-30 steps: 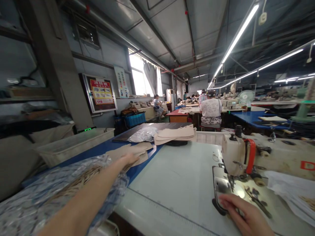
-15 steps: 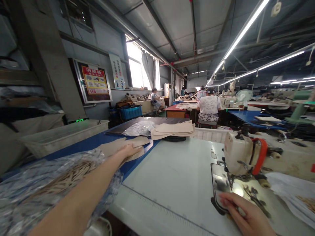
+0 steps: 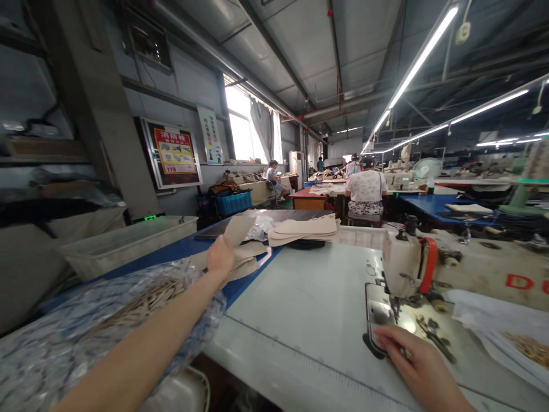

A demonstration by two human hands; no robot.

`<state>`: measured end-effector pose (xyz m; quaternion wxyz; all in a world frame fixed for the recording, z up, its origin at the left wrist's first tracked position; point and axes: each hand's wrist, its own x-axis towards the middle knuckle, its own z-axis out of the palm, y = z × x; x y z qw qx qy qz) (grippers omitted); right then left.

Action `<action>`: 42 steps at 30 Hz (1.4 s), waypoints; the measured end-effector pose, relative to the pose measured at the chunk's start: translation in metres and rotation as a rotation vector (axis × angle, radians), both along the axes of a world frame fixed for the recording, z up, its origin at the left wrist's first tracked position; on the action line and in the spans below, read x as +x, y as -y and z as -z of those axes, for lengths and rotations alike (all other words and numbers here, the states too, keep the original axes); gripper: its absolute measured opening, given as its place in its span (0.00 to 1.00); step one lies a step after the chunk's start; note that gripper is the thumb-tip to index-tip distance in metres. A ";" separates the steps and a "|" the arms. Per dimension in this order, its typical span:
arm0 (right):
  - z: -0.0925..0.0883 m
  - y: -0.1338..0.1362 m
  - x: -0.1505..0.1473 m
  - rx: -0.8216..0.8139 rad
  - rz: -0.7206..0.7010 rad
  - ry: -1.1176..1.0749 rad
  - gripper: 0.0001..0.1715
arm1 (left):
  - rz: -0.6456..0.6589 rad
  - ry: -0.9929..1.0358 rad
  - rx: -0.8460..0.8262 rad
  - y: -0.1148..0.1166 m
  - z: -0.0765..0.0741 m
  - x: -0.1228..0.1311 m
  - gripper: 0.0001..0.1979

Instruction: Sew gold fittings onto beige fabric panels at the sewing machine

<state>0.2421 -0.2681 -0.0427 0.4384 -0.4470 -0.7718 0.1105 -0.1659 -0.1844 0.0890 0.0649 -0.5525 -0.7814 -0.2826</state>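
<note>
My left hand (image 3: 220,256) is stretched out to the left and pinches one beige cut piece (image 3: 237,229), lifted off a low stack of beige pieces (image 3: 249,256) on the blue table top. My right hand (image 3: 407,357) lies flat with fingers together on the sewing table beside the metal plate (image 3: 380,313) under the needle of the white sewing machine (image 3: 407,266). Whether anything lies under that hand is hidden.
A clear plastic bag of small beige strips (image 3: 128,312) lies under my left forearm. A white plastic tray (image 3: 124,243) stands to the left, a second pile of beige pieces (image 3: 306,228) farther back. A seated person in white (image 3: 366,191) works ahead.
My left hand, which lay flat on the stack, has closed on the top beige piece and raised it. My right hand stays by the needle plate.
</note>
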 end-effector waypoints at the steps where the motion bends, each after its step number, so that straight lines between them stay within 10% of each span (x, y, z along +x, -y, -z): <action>1: 0.000 0.001 -0.001 -0.010 0.001 -0.005 0.15 | -0.032 -0.012 0.065 0.006 -0.006 0.008 0.18; 6: 0.002 0.002 0.000 -0.044 0.004 0.017 0.16 | 0.188 -0.226 0.176 0.043 0.001 0.066 0.21; 14: 0.007 0.005 0.002 0.086 -0.055 0.303 0.22 | 0.865 -0.583 -0.080 0.140 0.135 0.186 0.18; 18: 0.010 0.003 0.000 0.073 -0.192 0.484 0.19 | 0.973 -0.543 -0.010 0.153 0.144 0.206 0.15; 23: 0.015 -0.001 0.001 0.072 -0.187 0.465 0.19 | 0.949 -0.315 0.019 0.166 0.101 0.150 0.16; 29: 0.022 -0.003 0.005 0.033 -0.162 0.443 0.20 | -0.096 -0.028 0.107 0.154 0.033 -0.006 0.16; 31: 0.023 -0.003 0.005 0.029 -0.156 0.439 0.20 | -0.231 -0.013 0.003 0.144 0.021 -0.049 0.16; 42: 0.022 -0.002 0.004 0.030 -0.146 0.437 0.20 | -0.213 0.080 -0.202 0.130 0.032 -0.092 0.08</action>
